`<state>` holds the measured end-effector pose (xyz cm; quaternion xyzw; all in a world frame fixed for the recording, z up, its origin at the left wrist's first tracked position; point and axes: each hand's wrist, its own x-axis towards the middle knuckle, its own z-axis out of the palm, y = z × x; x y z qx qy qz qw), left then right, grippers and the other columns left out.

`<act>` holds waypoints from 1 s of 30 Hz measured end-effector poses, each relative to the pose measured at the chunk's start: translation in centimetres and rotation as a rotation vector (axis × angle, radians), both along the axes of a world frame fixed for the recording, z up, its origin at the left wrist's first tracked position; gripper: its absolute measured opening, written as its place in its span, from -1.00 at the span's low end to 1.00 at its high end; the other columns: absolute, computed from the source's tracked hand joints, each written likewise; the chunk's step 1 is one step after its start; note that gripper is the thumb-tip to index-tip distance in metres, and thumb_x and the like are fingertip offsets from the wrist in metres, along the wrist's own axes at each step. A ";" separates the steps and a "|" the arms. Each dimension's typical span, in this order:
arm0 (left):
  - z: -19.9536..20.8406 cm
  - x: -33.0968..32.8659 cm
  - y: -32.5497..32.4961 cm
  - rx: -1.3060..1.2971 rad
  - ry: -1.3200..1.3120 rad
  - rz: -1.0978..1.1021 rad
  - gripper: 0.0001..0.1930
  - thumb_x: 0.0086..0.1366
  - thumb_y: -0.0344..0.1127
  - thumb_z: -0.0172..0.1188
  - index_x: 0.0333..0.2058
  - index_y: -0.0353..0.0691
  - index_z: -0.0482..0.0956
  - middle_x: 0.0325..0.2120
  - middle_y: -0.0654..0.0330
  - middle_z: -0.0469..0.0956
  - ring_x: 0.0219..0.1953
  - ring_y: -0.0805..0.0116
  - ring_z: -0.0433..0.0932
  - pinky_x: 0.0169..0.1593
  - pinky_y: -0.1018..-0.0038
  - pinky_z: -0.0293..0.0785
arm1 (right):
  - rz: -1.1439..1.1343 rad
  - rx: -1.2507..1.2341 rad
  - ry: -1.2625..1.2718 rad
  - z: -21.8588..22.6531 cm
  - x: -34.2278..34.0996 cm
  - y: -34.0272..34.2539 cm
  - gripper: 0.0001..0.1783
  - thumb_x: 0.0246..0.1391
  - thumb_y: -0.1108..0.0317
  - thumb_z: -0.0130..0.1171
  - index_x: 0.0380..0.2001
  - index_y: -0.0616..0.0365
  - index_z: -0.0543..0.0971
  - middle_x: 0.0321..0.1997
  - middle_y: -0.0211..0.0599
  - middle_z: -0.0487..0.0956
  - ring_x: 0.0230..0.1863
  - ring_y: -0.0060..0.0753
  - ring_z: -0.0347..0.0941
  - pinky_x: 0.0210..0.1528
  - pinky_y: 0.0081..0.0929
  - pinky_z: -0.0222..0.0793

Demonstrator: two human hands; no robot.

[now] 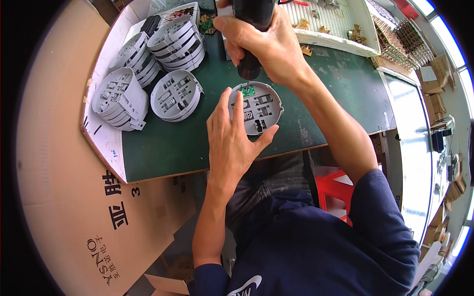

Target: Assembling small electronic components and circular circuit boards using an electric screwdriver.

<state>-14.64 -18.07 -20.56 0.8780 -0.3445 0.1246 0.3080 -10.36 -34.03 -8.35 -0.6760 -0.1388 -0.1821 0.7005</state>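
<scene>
The left hand [229, 143] spreads its fingers wide around the shell's near-left side, index finger by the green board [249, 92]. The round shell [270, 116] lies flat near the tabletop's front edge, open face up. The right hand [277, 49] has its fingers wrapped around a black driver [249, 66], long axis roughly upright, bit pointing down at the board by the shell's far rim. The tabletop [168, 153] is dark green and scuffed, with stacked shells [121, 101] left and a white tray [340, 34] beyond. Cardboard boxes [435, 74] stand far right.
</scene>
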 end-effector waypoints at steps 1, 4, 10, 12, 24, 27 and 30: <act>0.0 0.0 0.0 0.001 -0.002 0.001 -0.04 0.19 0.25 0.38 0.28 -0.48 0.36 0.31 -0.18 0.25 0.27 -0.11 0.35 0.31 0.07 0.28 | 0.040 -0.015 0.002 0.0 -0.1 -0.1 -0.70 0.21 0.25 0.33 -0.16 0.22 0.53 -0.56 -0.46 0.49 -0.64 -0.66 0.38 -0.58 -0.60 0.29; 0.2 0.0 -0.1 -0.001 -0.011 0.001 -0.05 0.19 0.25 0.38 0.28 -0.47 0.37 0.31 -0.17 0.25 0.27 -0.11 0.35 0.31 0.07 0.28 | 0.034 -0.058 0.058 0.5 -0.3 -0.1 -0.70 0.17 0.19 0.37 -0.29 0.16 0.51 -0.55 -0.46 0.50 -0.63 -0.65 0.39 -0.57 -0.61 0.29; 0.2 0.0 -0.2 -0.003 -0.017 0.002 -0.05 0.18 0.25 0.39 0.27 -0.47 0.38 0.31 -0.17 0.26 0.27 -0.11 0.36 0.30 0.07 0.29 | 0.054 -0.055 0.078 0.6 -0.2 -0.4 -0.70 0.16 0.19 0.37 -0.29 0.17 0.52 -0.55 -0.45 0.51 -0.62 -0.64 0.41 -0.56 -0.60 0.30; 0.1 -0.1 -0.2 -0.002 -0.016 0.003 -0.05 0.18 0.24 0.39 0.27 -0.47 0.38 0.30 -0.17 0.26 0.26 -0.11 0.36 0.30 0.07 0.29 | 0.058 -0.051 0.075 0.4 -0.1 -0.4 -0.68 0.16 0.20 0.37 -0.24 0.18 0.52 -0.55 -0.45 0.50 -0.62 -0.64 0.40 -0.56 -0.60 0.30; 0.0 -0.1 0.0 -0.020 0.016 0.003 -0.08 0.17 0.20 0.42 0.28 -0.40 0.37 0.33 -0.14 0.26 0.29 -0.14 0.34 0.31 0.04 0.27 | 0.116 -0.041 0.072 -0.1 0.3 -0.5 -0.56 0.14 0.26 0.39 -0.03 0.25 0.50 -0.57 -0.47 0.47 -0.63 -0.66 0.38 -0.56 -0.59 0.29; 0.2 -0.1 -0.2 -0.023 0.010 -0.002 -0.08 0.17 0.19 0.43 0.29 -0.40 0.37 0.33 -0.13 0.25 0.29 -0.13 0.34 0.31 0.04 0.27 | 0.110 -0.066 0.053 -0.1 0.2 -0.8 -0.58 0.13 0.25 0.41 -0.07 0.25 0.51 -0.56 -0.46 0.49 -0.63 -0.65 0.39 -0.57 -0.60 0.29; 0.2 -0.1 -0.3 -0.025 0.006 -0.002 -0.08 0.17 0.19 0.44 0.29 -0.39 0.36 0.33 -0.13 0.25 0.29 -0.13 0.34 0.31 0.04 0.27 | 0.133 -0.005 0.081 0.0 0.3 -0.7 -0.57 0.12 0.25 0.41 -0.07 0.24 0.50 -0.54 -0.44 0.50 -0.63 -0.64 0.40 -0.57 -0.60 0.30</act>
